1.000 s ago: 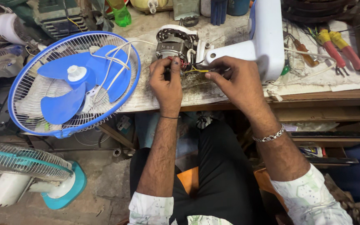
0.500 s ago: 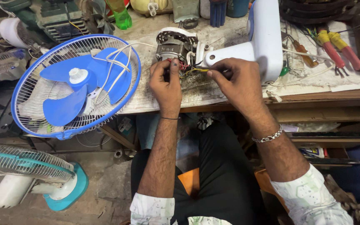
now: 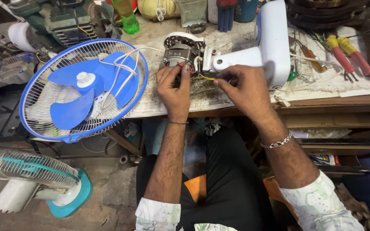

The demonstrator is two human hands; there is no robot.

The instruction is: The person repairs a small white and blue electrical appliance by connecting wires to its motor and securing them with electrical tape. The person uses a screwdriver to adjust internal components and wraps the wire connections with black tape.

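1. The bare fan motor [image 3: 180,51] lies on the tabletop [image 3: 236,92], joined to the white fan stand [image 3: 270,42].
2. The left hand [image 3: 174,87] presses its fingers closed on the motor's wiring.
3. The right hand [image 3: 243,87] pinches a yellow wire [image 3: 205,78].
4. The motor looks heavy and rigid; the wires look thin and easily broken, best held by the insulation.

Bright, even overhead light, soft shadows; sharp centre, wide-angle bending at edges.

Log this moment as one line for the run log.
left hand: fingertips on fan motor wires | right hand: pinching yellow wire | white fan housing on workbench | blue fan guard at left
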